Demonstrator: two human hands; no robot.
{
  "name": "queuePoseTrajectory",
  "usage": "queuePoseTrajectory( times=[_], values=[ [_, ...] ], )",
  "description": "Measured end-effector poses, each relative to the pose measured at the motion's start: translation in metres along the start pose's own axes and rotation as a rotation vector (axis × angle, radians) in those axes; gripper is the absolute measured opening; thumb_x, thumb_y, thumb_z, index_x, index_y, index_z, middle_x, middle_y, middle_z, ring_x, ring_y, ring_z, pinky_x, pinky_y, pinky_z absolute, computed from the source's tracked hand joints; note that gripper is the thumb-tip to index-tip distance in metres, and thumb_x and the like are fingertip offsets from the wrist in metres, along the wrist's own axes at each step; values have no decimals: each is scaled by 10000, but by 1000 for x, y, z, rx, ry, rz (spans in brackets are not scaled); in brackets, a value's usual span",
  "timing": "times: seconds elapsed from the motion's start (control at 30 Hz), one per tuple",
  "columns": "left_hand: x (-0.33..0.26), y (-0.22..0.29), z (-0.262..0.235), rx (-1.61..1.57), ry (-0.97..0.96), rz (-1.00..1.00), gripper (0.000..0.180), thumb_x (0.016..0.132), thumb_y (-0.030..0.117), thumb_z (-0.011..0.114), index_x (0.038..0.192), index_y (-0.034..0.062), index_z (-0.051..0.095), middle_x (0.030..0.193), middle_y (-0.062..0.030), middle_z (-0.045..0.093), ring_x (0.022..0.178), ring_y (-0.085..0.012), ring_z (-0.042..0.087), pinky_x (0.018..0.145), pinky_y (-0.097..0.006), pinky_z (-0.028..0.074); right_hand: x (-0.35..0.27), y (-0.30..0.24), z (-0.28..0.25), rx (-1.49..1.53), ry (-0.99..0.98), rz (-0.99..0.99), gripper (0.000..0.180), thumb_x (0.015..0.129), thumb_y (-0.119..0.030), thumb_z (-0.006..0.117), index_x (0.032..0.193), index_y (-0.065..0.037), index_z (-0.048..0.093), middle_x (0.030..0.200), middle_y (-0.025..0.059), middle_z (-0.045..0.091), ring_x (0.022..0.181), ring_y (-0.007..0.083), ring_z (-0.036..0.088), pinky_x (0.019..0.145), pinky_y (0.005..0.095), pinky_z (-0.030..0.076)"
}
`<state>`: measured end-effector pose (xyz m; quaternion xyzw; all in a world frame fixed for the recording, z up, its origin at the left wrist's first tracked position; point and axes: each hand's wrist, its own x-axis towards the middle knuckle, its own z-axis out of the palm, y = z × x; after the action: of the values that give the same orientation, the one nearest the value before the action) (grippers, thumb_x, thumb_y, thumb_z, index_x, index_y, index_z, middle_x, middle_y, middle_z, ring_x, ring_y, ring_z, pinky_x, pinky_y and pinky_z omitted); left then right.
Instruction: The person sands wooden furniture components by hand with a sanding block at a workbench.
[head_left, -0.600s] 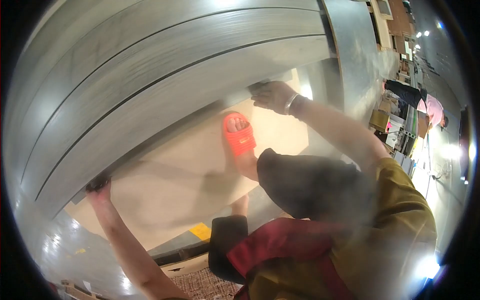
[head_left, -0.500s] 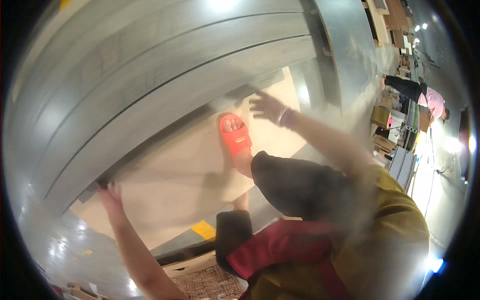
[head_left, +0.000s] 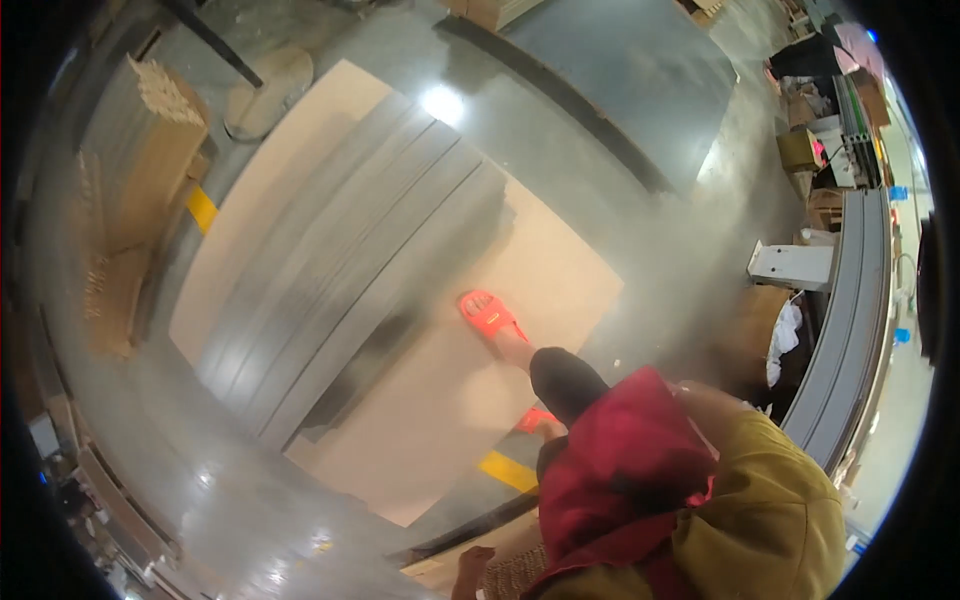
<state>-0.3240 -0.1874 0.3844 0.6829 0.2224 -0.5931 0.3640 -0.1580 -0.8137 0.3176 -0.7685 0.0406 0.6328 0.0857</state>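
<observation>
Grey sheets (head_left: 345,270) on tan board (head_left: 450,400) – glossy concrete floor (head_left: 640,190) | left hand (head_left: 472,568) grip unclear – right unseen

A warehouse or factory floor: polished concrete floor (head_left: 640,230), stacked grey sheets (head_left: 340,270) on a big cardboard sheet (head_left: 450,400), cardboard stacks (head_left: 135,170), a conveyor line (head_left: 850,300).

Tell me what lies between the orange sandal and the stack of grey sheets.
In the head view, only bare beige board: the orange sandal stands on it, and the grey sheets lie on it farther left.
</observation>
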Motion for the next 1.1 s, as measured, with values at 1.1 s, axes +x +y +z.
queuePoseTrajectory(
  times=[1.1],
  values=[
    [-23,568,68,1195,109,596,424,890,319,570,1246,110,471,1243,-155,473,1084,-323,498,911,-426,401,-402,207,109,1249,830,-186,447,882,-317,510,1273,-99,516,1203,146,595,1096,304,572,939,396,439]
  ],
)
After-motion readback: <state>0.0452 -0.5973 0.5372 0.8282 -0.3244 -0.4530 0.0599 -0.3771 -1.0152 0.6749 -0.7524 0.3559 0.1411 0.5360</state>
